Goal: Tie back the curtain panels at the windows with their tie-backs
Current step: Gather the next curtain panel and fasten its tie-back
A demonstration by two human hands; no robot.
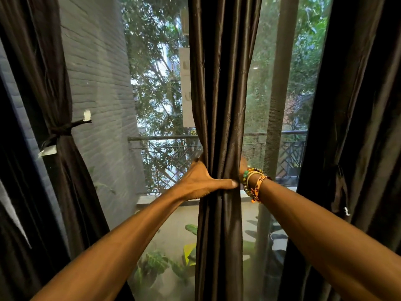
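At the middle of the window, a dark brown satin curtain panel (219,105) hangs gathered into a narrow column, and both hands meet around it. The left hand (201,181) wraps it from the left, thumb across the near face, fingers closed on the cloth. The right hand (243,165) is mostly hidden behind the folds; whether its fingers grip cannot be told. To the far left, another dark panel (58,83) is already cinched by its dark knotted tie-back (63,129). No tie-back shows at the middle panel, so the step looks like bunching; next calls for finding and looping one.
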